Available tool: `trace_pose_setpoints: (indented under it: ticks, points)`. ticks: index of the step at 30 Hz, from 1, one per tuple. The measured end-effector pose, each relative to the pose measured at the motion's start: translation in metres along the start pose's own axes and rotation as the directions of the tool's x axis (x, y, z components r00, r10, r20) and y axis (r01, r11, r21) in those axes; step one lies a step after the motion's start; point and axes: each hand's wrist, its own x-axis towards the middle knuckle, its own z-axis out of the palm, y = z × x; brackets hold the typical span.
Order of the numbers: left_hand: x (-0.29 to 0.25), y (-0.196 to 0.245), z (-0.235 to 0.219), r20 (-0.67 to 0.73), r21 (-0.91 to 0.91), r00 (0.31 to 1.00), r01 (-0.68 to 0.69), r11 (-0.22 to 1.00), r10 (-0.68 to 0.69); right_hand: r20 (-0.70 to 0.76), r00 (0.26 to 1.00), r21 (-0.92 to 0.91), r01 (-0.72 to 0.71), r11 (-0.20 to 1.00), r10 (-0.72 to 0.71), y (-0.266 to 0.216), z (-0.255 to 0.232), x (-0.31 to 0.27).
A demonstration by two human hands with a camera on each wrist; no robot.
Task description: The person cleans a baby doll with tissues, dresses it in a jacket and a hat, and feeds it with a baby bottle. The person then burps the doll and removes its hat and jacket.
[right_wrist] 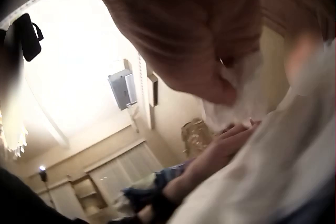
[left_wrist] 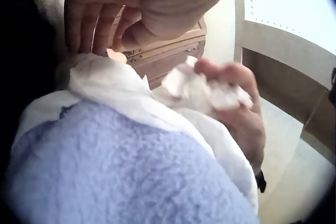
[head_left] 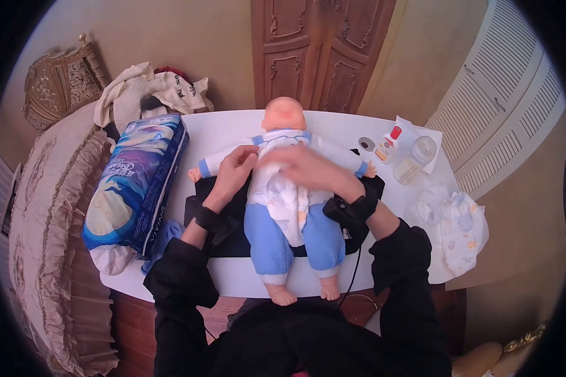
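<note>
A doll (head_left: 271,242) in blue-and-white clothes lies on its back, a patterned white diaper (head_left: 288,213) over its belly and between its legs. My left hand (head_left: 235,173) is at the diaper's upper left edge; in the left wrist view its fingers (left_wrist: 90,29) reach down to the white edge, the thumb bent and apart from it. On the other side my right hand (head_left: 314,171), blurred, pinches crumpled white material (left_wrist: 184,83), which also shows at its fingers in the right wrist view. Whether that material is part of the diaper, I cannot tell.
The doll lies over a black pad (head_left: 229,242) on the white table (head_left: 201,129). A blue diaper pack (head_left: 129,182) stands at the left. To the right are a red-capped bottle (head_left: 387,147), a baby bottle (head_left: 415,162) and another diaper (head_left: 462,232). A black cable hangs at the front.
</note>
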Motion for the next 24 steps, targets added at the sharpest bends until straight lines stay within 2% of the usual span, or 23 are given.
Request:
trace_pose_setpoints:
  ticks: [1,2,3,5,6,8,9,11,12,14,15,16,18,19,23,24]
  points:
    - [-0.004,0.007,0.006,0.014,0.066,0.999,-0.049,0.997,0.048,-0.245,0.969,-0.178,-0.006,0.984,-0.039,0.008,-0.006,-0.004]
    - [-0.008,0.011,0.010,0.031,0.131,0.995,-0.099,0.986,0.096,-0.463,0.878,-0.346,-0.055,0.937,-0.119,0.015,-0.008,-0.008]
    - [-0.008,0.010,0.012,0.062,0.270,0.993,-0.117,0.956,0.105,-0.464,0.878,-0.348,-0.057,0.936,-0.119,0.026,-0.006,-0.013]
    - [-0.013,0.012,0.018,0.083,0.328,0.984,-0.176,0.928,0.157,-0.358,0.931,-0.298,-0.189,0.936,0.074,0.047,-0.002,-0.019]
    - [-0.014,0.014,0.020,0.102,0.383,0.973,-0.230,0.894,0.207,-0.360,0.930,-0.300,-0.192,0.934,0.075,0.047,0.002,-0.023]
    - [-0.015,0.015,0.021,0.111,0.365,0.980,-0.197,0.910,0.168,-0.434,0.900,-0.420,-0.157,0.894,-0.046,0.046,0.019,-0.035]
    - [-0.015,0.014,0.020,0.105,0.371,0.982,-0.184,0.910,0.156,-0.435,0.899,-0.418,-0.161,0.894,-0.042,0.032,0.021,-0.040]
    - [-0.013,0.013,0.019,0.100,0.376,0.984,-0.175,0.910,0.148,-0.325,0.924,-0.186,-0.272,0.944,0.202,-0.004,0.015,-0.048]
    - [-0.013,0.013,0.019,0.105,0.379,0.984,-0.174,0.909,0.145,-0.328,0.922,-0.185,-0.276,0.943,0.205,-0.003,0.011,-0.051]
    - [-0.013,0.013,0.020,0.118,0.380,0.983,-0.175,0.908,0.141,-0.467,0.874,-0.123,-0.213,0.969,0.133,0.006,-0.004,-0.054]
    - [-0.013,0.014,0.021,0.107,0.380,0.984,-0.172,0.909,0.142,-0.529,0.835,-0.137,-0.262,0.955,0.153,0.029,-0.009,-0.052]
    - [-0.014,0.015,0.022,0.098,0.380,0.985,-0.169,0.909,0.142,-0.537,0.828,-0.133,-0.268,0.954,0.158,0.045,-0.012,-0.050]
    - [-0.013,0.011,0.022,0.099,0.392,0.984,-0.176,0.903,0.149,-0.624,0.781,-0.323,-0.301,0.897,0.037,0.071,-0.014,-0.045]
    - [-0.013,0.010,0.022,0.088,0.402,0.984,-0.176,0.898,0.153,-0.577,0.815,-0.319,-0.294,0.901,0.062,0.078,-0.013,-0.044]
    - [-0.013,0.008,0.022,0.083,0.419,0.981,-0.192,0.887,0.173,-0.574,0.804,-0.281,-0.370,0.885,0.154,0.074,-0.002,-0.056]
    - [-0.013,0.009,0.023,0.079,0.419,0.983,-0.186,0.889,0.168,-0.574,0.787,-0.203,-0.403,0.893,0.225,0.066,0.001,-0.061]
